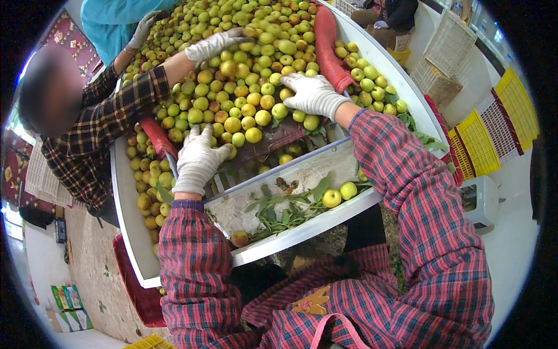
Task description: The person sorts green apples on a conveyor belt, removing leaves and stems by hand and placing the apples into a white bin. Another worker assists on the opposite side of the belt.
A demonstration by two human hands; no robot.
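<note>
A large heap of small round yellow-green fruits point(247, 110), some with brown blush, covers a sloping white-sided sorting table. My left hand point(199, 160), in a white knit glove, rests at the heap's near left edge. Its fingers are apart, with a fruit beside the thumb. At the near right edge lies my right hand point(314, 93), gloved the same way, fingers spread over the fruits and nothing gripped. Between both hands a dark slatted patch point(250, 154) of the table's bed shows, with a few fruits on it.
The near trough point(279, 192) holds green leaves point(279, 218) and two fruits. Red padded strips point(331, 49) flank the heap. At left, a co-worker's gloved hand point(218, 46) reaches over the fruits; another person stands behind. Yellow crates point(476, 142) stand at right, with a red crate point(136, 285) below left.
</note>
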